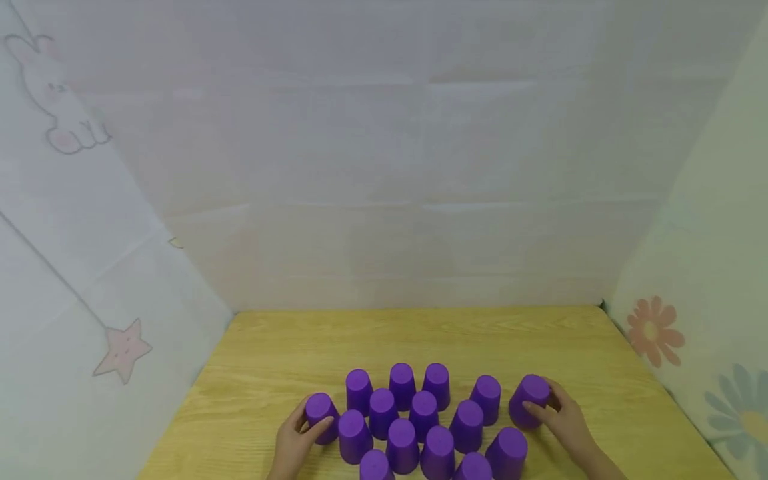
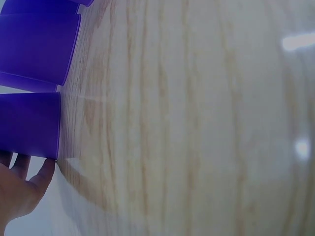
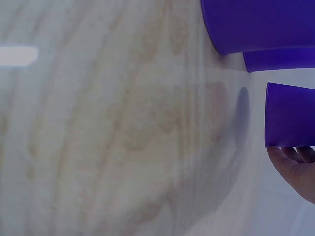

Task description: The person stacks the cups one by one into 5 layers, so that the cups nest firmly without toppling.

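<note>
Left hand: fingers and thumb part-open, curved round an upside-down purple cup, its rim at or close to the tabletop. Just right of it, a cluster of matching cups, also upside down, in staggered rows. Far right: right hand, thumb and fingers part-spread, grips the end cup, rim raised off the tabletop, beside the cluster.

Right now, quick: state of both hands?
Left hand: closed, holding the leftmost purple cup.
Right hand: closed, holding the rightmost purple cup.
</note>
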